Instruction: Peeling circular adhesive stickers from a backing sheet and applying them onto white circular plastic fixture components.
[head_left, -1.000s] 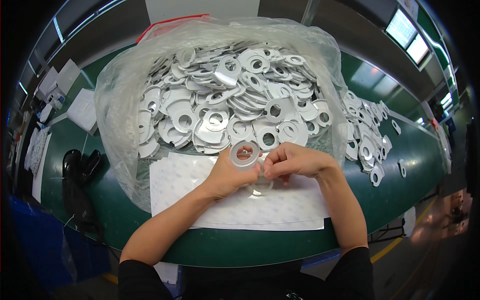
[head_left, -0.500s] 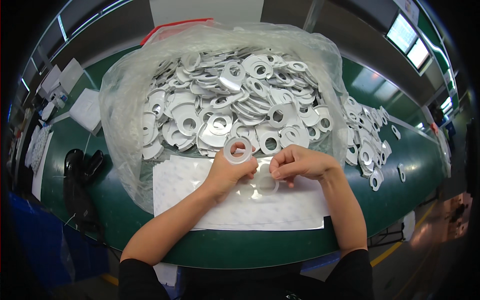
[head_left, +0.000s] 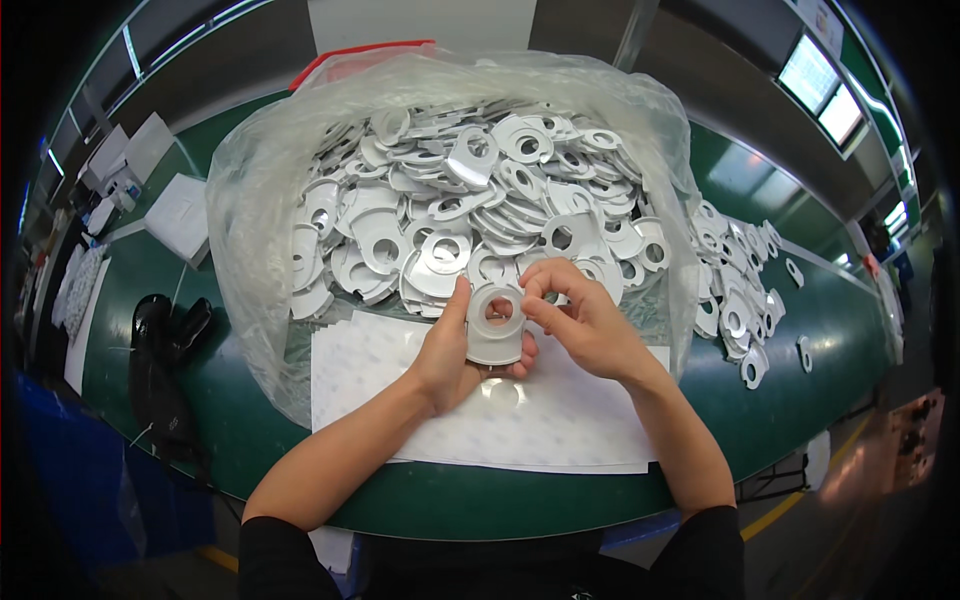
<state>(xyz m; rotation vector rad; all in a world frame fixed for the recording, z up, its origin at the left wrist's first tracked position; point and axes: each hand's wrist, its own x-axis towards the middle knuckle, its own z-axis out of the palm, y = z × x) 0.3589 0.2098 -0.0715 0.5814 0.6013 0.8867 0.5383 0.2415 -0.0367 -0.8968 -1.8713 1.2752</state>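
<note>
My left hand grips a pale grey flat part with a round hole and a raised ring about it, thumb on its left side and fingers behind it. The part is tilted up, facing me. At the upper right of its ring, my right hand is closed in a pinch; anything between those fingertips is too small or clear to make out. Below both hands lies a stack of white sheets, with a glossy, see-through patch showing faint round shapes near my left hand.
A big clear plastic bag, opened wide, holds a heap of similar parts. More parts lie scattered on the green table to the right. At the left are a black object and a white box.
My right hand has left the sheet and moved up to the part's ring. My left hand has turned the part more upright, so its wide lower end now shows.
</note>
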